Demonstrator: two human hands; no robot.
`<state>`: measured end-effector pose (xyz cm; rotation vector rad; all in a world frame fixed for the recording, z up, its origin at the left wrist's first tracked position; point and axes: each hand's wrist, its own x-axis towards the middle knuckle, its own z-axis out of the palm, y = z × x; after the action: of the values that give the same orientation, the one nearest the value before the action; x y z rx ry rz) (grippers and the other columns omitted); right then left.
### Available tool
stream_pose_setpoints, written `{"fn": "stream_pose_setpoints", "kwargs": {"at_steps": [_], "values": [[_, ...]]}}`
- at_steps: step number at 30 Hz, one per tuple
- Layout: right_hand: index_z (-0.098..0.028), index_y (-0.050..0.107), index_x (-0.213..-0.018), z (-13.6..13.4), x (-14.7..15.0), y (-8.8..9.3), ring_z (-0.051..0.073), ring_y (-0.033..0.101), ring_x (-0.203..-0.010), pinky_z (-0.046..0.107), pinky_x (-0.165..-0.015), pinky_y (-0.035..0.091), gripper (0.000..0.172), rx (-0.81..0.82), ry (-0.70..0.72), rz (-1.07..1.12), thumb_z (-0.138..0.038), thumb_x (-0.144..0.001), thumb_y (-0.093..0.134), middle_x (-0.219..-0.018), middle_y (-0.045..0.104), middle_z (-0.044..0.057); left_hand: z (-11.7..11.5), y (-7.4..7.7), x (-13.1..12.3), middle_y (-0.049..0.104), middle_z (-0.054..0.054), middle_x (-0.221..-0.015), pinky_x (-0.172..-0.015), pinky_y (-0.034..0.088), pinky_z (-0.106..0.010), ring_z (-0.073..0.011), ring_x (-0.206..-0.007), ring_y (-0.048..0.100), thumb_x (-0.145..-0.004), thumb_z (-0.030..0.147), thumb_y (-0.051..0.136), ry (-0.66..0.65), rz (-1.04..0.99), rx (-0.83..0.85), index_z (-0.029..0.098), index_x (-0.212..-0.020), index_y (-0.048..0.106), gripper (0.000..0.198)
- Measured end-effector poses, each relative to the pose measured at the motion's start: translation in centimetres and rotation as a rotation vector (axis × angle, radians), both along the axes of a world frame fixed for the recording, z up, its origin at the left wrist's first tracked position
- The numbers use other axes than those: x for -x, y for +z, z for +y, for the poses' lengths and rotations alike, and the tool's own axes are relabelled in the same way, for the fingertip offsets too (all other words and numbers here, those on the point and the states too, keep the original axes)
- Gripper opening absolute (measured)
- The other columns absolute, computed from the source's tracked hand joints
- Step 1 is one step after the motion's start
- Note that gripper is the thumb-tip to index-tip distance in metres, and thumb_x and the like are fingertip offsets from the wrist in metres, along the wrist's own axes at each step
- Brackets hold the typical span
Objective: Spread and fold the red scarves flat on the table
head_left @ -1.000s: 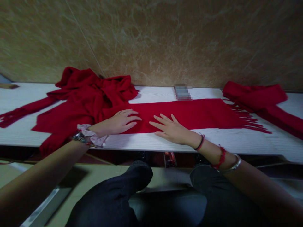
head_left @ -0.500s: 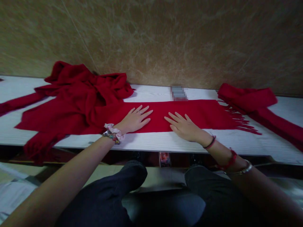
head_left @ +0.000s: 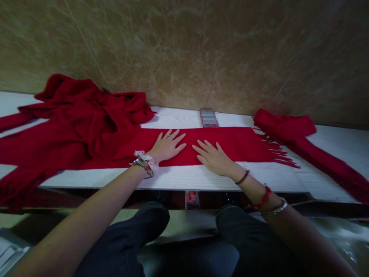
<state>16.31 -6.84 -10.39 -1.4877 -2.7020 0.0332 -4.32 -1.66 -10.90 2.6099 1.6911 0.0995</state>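
A red scarf (head_left: 239, 144) lies flat along the white table, its fringed end toward the right. My left hand (head_left: 167, 147) rests on it palm down with fingers spread, touching its middle stretch. To the right, my right hand (head_left: 215, 157) also lies on the cloth, open, fingers pointing up and left. A short strip of scarf shows between the two hands. On the left the flat part runs into a crumpled heap of red fabric (head_left: 86, 111); where one piece ends and another begins is hidden in the folds.
Another red scarf (head_left: 288, 125), loosely folded, trails off to the right. A small blurred object (head_left: 209, 117) sits at the table's (head_left: 178, 179) back, against a brown marbled wall (head_left: 178, 57). A dark ledge runs below the front edge, above my knees.
The view has shifted right, so the cloth appears further left. My hands have come slightly closer together on the scarf, both still flat.
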Motion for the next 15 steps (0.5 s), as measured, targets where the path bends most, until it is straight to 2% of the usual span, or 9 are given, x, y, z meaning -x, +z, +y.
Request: {"fn": "stream_pose_setpoints", "kwargs": {"at_steps": [3, 7, 10, 12, 15], "values": [[-0.026, 0.029, -0.142, 0.3, -2.5, -0.3, 0.03, 0.023, -0.136, 0.061, -0.103, 0.026, 0.05, 0.0, -0.057, -0.031, -0.038, -0.094, 0.021, -0.15, 0.025, 0.005, 0.1, -0.1, 0.1, 0.021, -0.005, -0.151, -0.108, 0.018, -0.052, -0.0312, -0.138, 0.018, -0.093, 0.051, 0.022, 0.012, 0.009, -0.001, 0.026, -0.143, 0.028, 0.056], [-0.022, 0.033, -0.141, 0.4, -8.6, -1.0, 0.034, 0.024, -0.135, 0.061, -0.103, 0.025, 0.052, -0.078, -0.255, -0.123, -0.035, -0.092, 0.023, -0.148, 0.03, 0.01, 0.0, 0.0, 0.2, 0.022, -0.005, -0.151, -0.108, 0.018, -0.052, -0.0311, -0.137, 0.018, -0.092, 0.05, 0.022, 0.013, 0.011, 0.0, 0.027, -0.143, 0.028, 0.056], [-0.019, 0.035, -0.141, 0.5, -12.7, -1.3, 0.035, 0.023, -0.135, 0.06, -0.103, 0.026, 0.052, -0.072, -0.387, -0.13, -0.035, -0.092, 0.023, -0.148, 0.03, 0.011, 0.1, -0.1, 0.1, 0.023, -0.006, -0.15, -0.108, 0.019, -0.054, -0.0311, -0.137, 0.019, -0.092, 0.051, 0.022, 0.006, 0.008, -0.005, 0.026, -0.143, 0.028, 0.056], [-0.017, 0.03, -0.143, 0.9, -14.0, -0.9, 0.032, 0.02, -0.137, 0.057, -0.103, 0.028, 0.054, -0.072, -0.407, -0.054, -0.035, -0.093, 0.021, -0.149, 0.028, 0.013, 0.1, -0.2, 0.2, 0.024, -0.006, -0.15, -0.107, 0.019, -0.055, -0.0313, -0.137, 0.019, -0.092, 0.051, 0.022, -0.003, 0.002, -0.008, 0.026, -0.142, 0.029, 0.057], [-0.016, 0.026, -0.144, 2.5, -13.3, 0.2, 0.03, 0.016, -0.138, 0.057, -0.104, 0.026, 0.056, -0.097, -0.362, 0.066, -0.038, -0.093, 0.019, -0.15, 0.024, 0.014, 0.0, -0.1, 0.2, 0.021, -0.007, -0.151, -0.107, 0.019, -0.056, -0.0332, -0.137, 0.017, -0.092, 0.051, 0.024, 0.002, -0.006, -0.016, 0.027, -0.142, 0.031, 0.056]]}}
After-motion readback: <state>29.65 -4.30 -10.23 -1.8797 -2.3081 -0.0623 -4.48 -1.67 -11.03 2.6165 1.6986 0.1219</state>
